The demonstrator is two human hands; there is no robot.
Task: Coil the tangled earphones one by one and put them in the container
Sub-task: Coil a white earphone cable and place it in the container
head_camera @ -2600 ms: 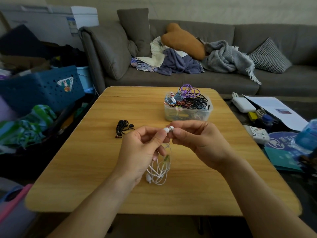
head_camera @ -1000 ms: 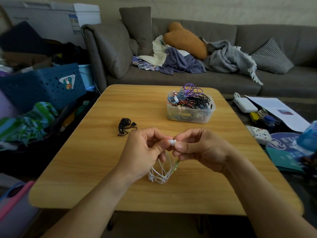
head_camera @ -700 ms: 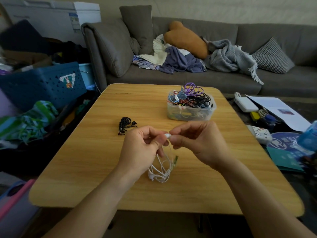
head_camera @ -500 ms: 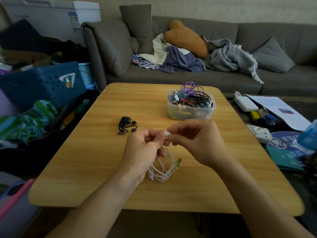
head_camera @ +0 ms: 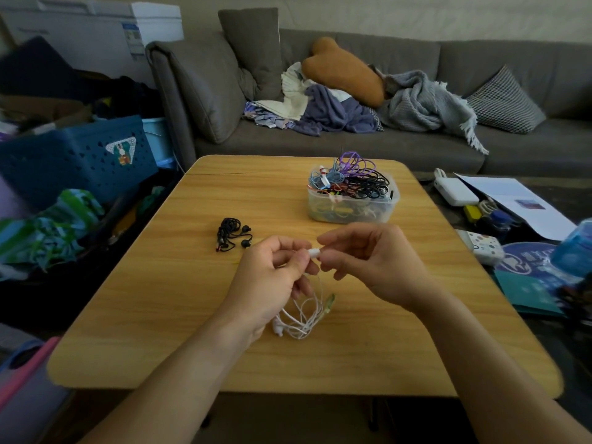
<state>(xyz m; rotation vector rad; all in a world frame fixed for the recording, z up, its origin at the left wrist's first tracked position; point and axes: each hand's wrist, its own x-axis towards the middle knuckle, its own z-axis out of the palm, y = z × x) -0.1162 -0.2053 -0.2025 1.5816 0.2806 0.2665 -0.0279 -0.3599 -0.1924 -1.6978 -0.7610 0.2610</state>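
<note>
White earphones (head_camera: 302, 317) hang in loose tangled loops below my hands, their lower end resting on the wooden table (head_camera: 166, 299). My left hand (head_camera: 272, 280) pinches the cord near the top. My right hand (head_camera: 371, 261) pinches a white earbud end between thumb and fingers, right beside the left fingertips. A tangled black pair of earphones (head_camera: 231, 234) lies on the table to the left. The clear plastic container (head_camera: 352, 210), piled with coiled earphones in several colours, stands beyond my hands.
A grey sofa (head_camera: 352, 91) with cushions and blankets runs behind the table. A blue basket (head_camera: 73, 155) and clutter sit to the left. Papers, a white charger (head_camera: 455, 191) and a blue bottle (head_camera: 573, 248) lie on the dark surface at right.
My hands have kept working the top of the white cord, dipping and rising slightly. The right hand now holds the earbud end a little apart from the left fingertips.
</note>
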